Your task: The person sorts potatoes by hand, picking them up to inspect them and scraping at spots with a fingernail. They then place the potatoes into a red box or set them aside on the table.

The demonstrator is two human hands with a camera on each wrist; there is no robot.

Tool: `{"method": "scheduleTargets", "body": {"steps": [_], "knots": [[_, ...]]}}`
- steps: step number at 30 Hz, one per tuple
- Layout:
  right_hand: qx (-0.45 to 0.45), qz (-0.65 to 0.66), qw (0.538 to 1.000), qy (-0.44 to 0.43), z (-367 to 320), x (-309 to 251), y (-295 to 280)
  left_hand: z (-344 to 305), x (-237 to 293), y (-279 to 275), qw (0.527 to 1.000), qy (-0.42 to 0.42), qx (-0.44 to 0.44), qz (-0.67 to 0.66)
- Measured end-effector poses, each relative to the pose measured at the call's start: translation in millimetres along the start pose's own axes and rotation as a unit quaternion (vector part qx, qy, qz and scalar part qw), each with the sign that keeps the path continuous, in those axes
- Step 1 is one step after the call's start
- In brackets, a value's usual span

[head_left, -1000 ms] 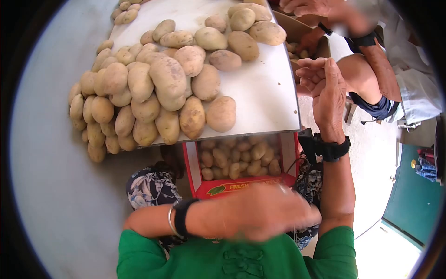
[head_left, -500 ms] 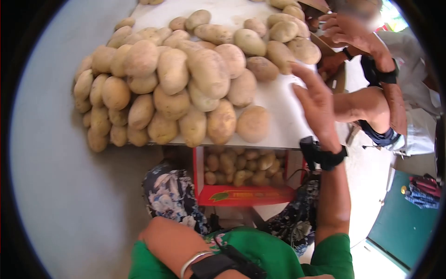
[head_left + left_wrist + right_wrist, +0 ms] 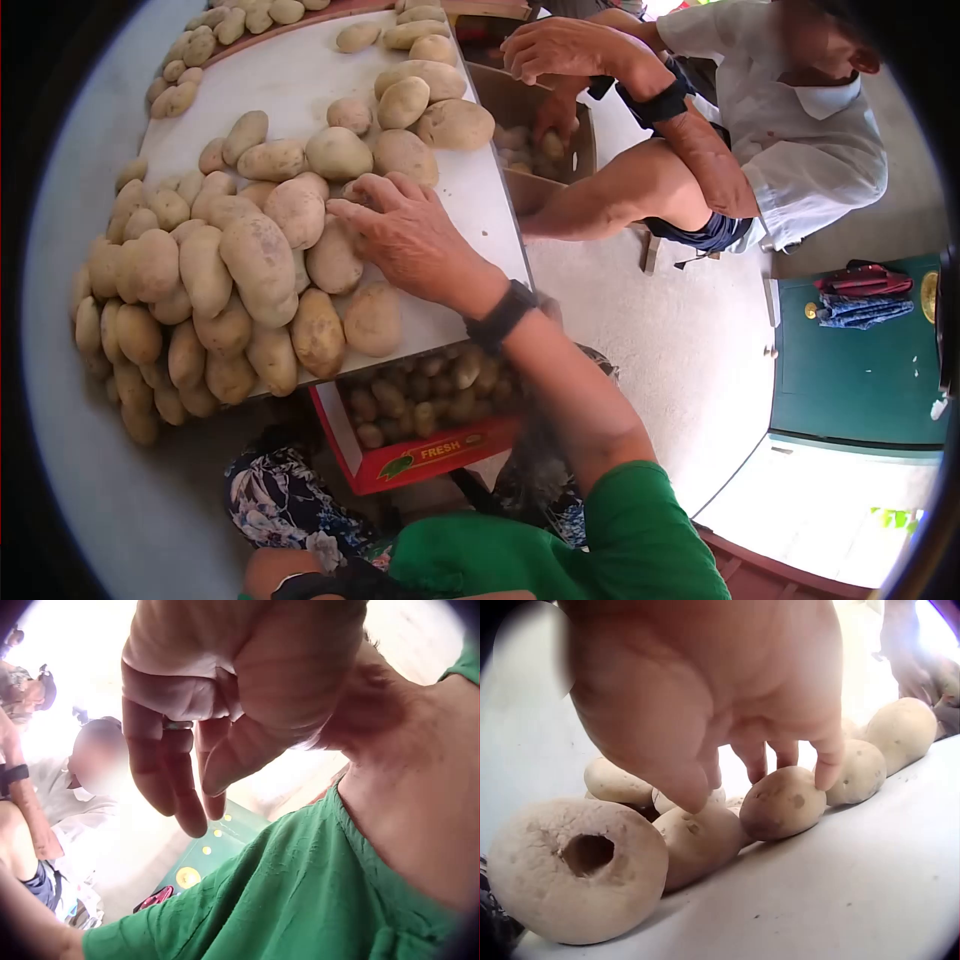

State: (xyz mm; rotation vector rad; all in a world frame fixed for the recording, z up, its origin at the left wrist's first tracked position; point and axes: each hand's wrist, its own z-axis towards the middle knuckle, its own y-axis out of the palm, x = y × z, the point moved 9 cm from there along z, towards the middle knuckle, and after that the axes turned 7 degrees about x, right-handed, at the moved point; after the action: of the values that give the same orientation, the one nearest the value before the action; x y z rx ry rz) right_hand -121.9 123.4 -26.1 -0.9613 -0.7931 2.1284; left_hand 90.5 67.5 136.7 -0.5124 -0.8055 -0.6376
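My right hand [image 3: 420, 240] reaches over the near right side of a heap of potatoes [image 3: 255, 270] on a white table [image 3: 460, 210]. In the right wrist view, the fingers of this hand [image 3: 727, 682] hang spread, fingertips at a small potato [image 3: 784, 802] and the thumb by another potato [image 3: 697, 844]. Nearest that camera lies a large potato [image 3: 540, 877] with a dark hollow in it. Close to my neck and the green collar [image 3: 341, 799], my left hand [image 3: 195, 697] has loosely bent fingers with a ring and nothing in them.
Below the table edge stands a red box [image 3: 430, 460] of potatoes, against my knees. Another person [image 3: 820, 150] sits on the right, one hand in a cardboard box [image 3: 585, 140] of potatoes. More potatoes [image 3: 230, 25] lie at the table's far end.
My right hand has moved from beside the table onto the potatoes. The left hand, earlier low before my body, has come up to my neck. The head view has shifted rightward.
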Motion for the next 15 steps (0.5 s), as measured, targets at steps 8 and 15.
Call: {"method": "scheduleTargets", "body": {"steps": [8,15], "knots": [[0.049,-0.05,0.997,0.034,0,-7,-24,16,-3,-6,0.987,0.034,-0.156,0.032],[-0.04,-0.005,0.999,-0.025,8,-3,20,7,-4,44,0.976,-0.095,-0.158,-0.114]]}}
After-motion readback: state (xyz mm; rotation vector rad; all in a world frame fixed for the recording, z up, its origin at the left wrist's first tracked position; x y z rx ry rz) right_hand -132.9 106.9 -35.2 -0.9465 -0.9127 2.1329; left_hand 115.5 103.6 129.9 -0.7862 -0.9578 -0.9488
